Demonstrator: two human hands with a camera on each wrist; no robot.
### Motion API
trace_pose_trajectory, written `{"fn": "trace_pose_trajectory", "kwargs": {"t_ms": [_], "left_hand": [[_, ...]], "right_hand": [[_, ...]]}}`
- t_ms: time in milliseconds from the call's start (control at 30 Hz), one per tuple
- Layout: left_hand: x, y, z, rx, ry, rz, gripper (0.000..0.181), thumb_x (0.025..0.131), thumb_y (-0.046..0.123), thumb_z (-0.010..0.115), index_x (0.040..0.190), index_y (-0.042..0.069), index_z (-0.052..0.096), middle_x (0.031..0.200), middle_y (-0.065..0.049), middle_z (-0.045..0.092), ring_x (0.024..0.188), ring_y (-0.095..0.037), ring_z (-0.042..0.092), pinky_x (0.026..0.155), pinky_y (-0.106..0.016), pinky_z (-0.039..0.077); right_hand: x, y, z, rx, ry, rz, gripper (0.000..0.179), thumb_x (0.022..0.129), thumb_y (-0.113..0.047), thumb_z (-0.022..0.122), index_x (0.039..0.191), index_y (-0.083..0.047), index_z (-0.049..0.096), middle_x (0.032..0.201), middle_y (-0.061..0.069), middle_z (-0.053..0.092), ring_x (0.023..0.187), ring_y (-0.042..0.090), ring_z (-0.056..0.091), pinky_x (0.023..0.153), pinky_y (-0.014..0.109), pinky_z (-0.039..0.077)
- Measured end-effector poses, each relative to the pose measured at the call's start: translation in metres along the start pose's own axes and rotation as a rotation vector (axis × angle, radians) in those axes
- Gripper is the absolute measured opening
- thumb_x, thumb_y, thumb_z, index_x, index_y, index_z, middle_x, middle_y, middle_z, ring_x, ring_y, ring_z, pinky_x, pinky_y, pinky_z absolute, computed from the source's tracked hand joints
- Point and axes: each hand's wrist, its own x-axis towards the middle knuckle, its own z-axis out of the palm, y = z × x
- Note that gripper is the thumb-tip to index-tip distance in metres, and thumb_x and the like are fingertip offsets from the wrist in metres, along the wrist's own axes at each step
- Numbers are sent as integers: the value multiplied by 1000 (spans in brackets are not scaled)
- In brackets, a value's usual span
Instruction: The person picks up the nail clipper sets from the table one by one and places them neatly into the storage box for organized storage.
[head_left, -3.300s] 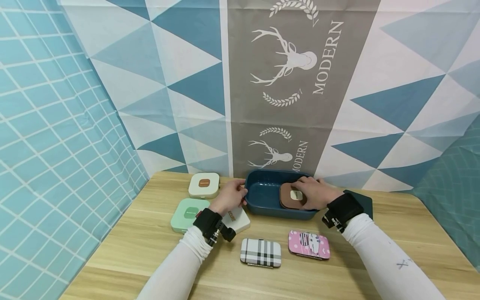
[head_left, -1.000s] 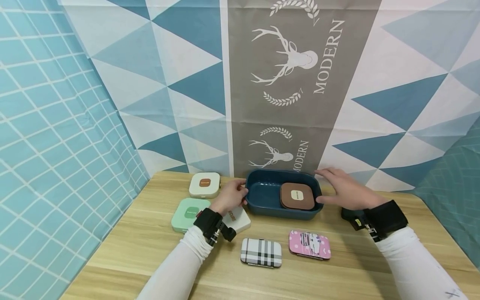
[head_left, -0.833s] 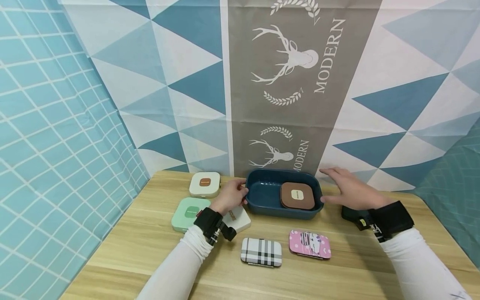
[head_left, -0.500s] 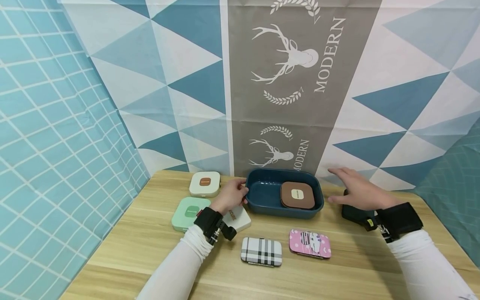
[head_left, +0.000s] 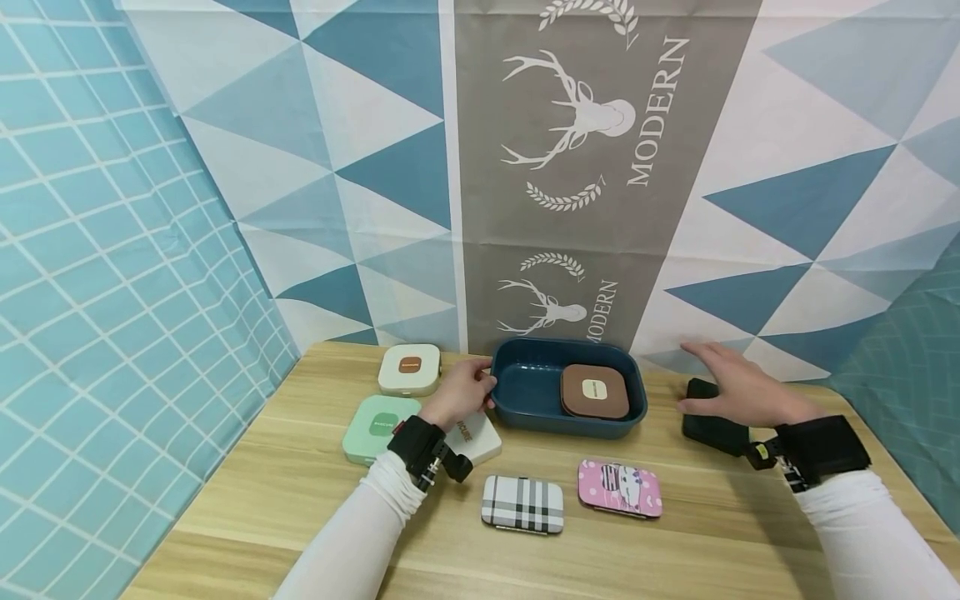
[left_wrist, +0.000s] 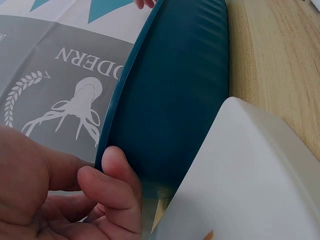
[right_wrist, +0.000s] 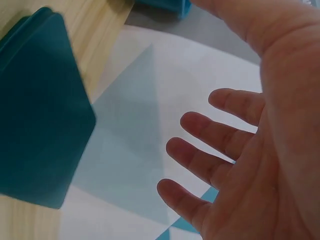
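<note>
My left hand (head_left: pixel 459 392) grips the left end of a dark blue storage bin (head_left: pixel 517 417); in the left wrist view its fingers (left_wrist: pixel 112 192) pinch the rim. In the right half of the bin lies a square brown case (head_left: pixel 573 400) with a cream label. My right hand (head_left: pixel 746 390) hovers with fingers spread, holding nothing, to the right of the bin. Beneath and beside it is a dark green case (right_wrist: pixel 42 115), partly hidden by the hand and wrist strap in the head view.
Left of the bin stand a cream case (head_left: pixel 392 379), a mint green case (head_left: pixel 363 425) and a white case (head_left: pixel 480 442) partly under my left wrist. In front lie a plaid case (head_left: pixel 522 504) and a pink cat-print case (head_left: pixel 619 489). A patterned cloth backdrop rises behind.
My right hand has let go of the brown case in the bin and moved right, fingers spread, towards the dark green case. My left hand has stayed on the bin's rim.
</note>
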Motion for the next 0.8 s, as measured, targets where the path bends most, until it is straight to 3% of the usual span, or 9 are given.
{"fn": "trace_pose_trajectory", "kwargs": {"t_ms": [567, 800], "left_hand": [[-1, 1, 1, -14, -3, 11, 47, 111, 0, 48, 157, -10, 42, 99, -22, 61, 65, -18, 60, 57, -25, 46], [-1, 0, 1, -16, 2, 17, 47, 111, -1, 48, 156, -10, 42, 97, -19, 60, 65, -18, 60, 57, -26, 47]], "right_hand": [[-16, 33, 16, 38, -18, 52, 114, 85, -57, 86, 162, 6, 30, 158, 40, 29, 140, 64, 30, 104, 77, 34], [-21, 36, 22, 82, -4, 55, 116, 84, -59, 85, 163, 6, 29, 159, 40, 28, 141, 64, 28, 106, 77, 32]]}}
